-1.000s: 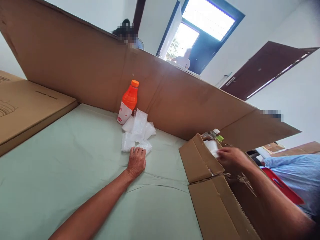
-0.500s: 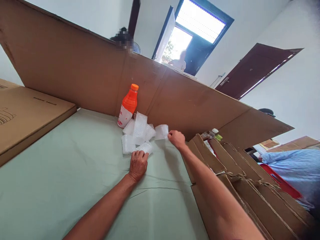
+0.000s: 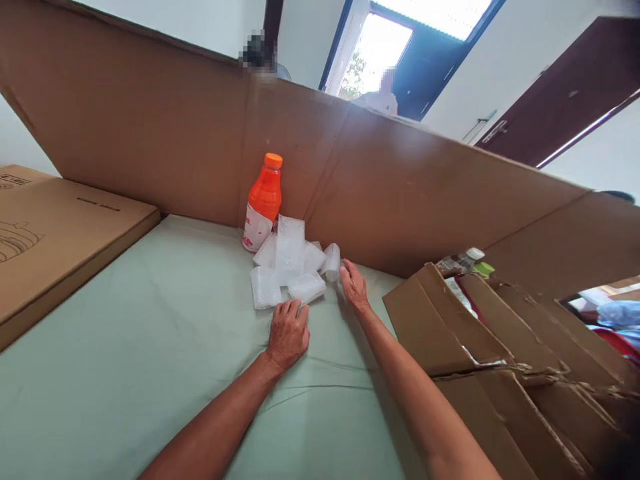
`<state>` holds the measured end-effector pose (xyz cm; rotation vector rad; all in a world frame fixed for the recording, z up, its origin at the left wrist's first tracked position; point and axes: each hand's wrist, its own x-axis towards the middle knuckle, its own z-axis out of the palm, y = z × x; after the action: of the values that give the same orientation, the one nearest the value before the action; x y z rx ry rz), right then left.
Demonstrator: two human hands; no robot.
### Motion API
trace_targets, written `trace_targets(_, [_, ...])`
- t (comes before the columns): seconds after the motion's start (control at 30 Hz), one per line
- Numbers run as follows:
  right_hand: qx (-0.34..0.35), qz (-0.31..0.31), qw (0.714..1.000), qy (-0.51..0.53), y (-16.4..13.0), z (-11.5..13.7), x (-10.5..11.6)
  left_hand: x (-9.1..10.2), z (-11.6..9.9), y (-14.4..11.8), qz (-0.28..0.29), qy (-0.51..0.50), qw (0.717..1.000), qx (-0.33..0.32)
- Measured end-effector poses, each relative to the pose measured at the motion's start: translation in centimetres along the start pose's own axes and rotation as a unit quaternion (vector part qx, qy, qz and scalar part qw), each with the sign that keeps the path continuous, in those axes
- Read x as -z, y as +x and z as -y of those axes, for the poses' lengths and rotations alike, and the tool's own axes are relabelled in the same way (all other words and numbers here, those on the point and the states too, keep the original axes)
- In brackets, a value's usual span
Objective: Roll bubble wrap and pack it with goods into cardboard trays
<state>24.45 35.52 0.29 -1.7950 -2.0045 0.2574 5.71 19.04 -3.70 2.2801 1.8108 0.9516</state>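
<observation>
Several small bubble-wrap packets [image 3: 287,270] lie in a pile on the pale green tabletop [image 3: 125,347]. Behind the pile an orange bottle [image 3: 263,202] with an orange cap stands upright against the cardboard wall. My left hand [image 3: 289,333] rests palm down on the table, fingertips at the near edge of the pile. My right hand [image 3: 353,285] lies beside a bubble-wrapped packet [image 3: 332,261] at the pile's right edge, fingers touching it.
A tall cardboard sheet [image 3: 400,193] walls off the back of the table. An open cardboard box [image 3: 480,360] at right holds bottles [image 3: 463,259]. A flat carton [image 3: 55,233] lies at left. A person [image 3: 383,93] is behind the wall near a doorway.
My right hand came out of the box with a bubble-wrapped packet, carried it left and set it at the pile's right edge. My left hand stayed by the pile.
</observation>
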Motion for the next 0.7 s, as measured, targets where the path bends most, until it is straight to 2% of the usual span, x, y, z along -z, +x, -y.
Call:
trace_targets(0.2, [0.067, 0.022, 0.997, 0.039, 0.7, 1.3, -4.2, -0.3, -0.1, 0.1, 0.012, 0.019, 1.0, 0.015])
trace_targets(0.33, [0.064, 0.012, 0.997, 0.041, 1.7, 2.2, -6.4, -0.6, -0.2, 0.2, 0.029, 0.034, 0.999, 0.025])
trace_targets(0.47, [0.059, -0.025, 0.995, 0.07, 2.0, 1.8, -7.4, -0.6, -0.3, 0.2, 0.04, 0.039, 0.998, 0.031])
trace_targets(0.6, [0.026, -0.102, 0.987, 0.122, 1.9, 0.2, -7.4, -0.6, -0.2, 0.2, 0.009, 0.036, 0.999, 0.025])
trace_targets(0.7, [-0.011, -0.16, 0.975, 0.156, 2.0, -0.9, -7.1, -0.5, 0.1, 0.1, -0.064, 0.024, 0.998, -0.002])
